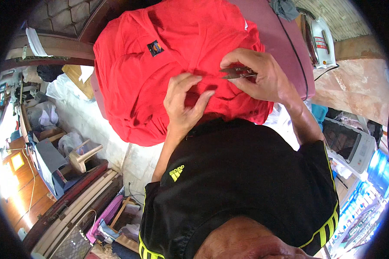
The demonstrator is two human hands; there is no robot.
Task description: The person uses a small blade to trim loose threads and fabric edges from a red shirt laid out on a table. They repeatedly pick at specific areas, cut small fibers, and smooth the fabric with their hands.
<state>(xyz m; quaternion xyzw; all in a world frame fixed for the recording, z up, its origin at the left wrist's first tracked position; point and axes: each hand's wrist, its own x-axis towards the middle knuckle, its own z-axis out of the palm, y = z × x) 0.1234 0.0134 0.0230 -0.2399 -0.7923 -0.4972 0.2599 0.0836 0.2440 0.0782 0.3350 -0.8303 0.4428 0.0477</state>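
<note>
Pinching red shirt (160, 73) | left hand (183, 103) | right hand (259, 75) grips snips (235, 72)

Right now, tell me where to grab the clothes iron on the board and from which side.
Take the iron by its handle, the long bar along its top, probably coming from the right hand's side, since it stands at the board's right edge. Its cord trails across the board, so lift clear of it. The right hand holds small snips now.
</note>
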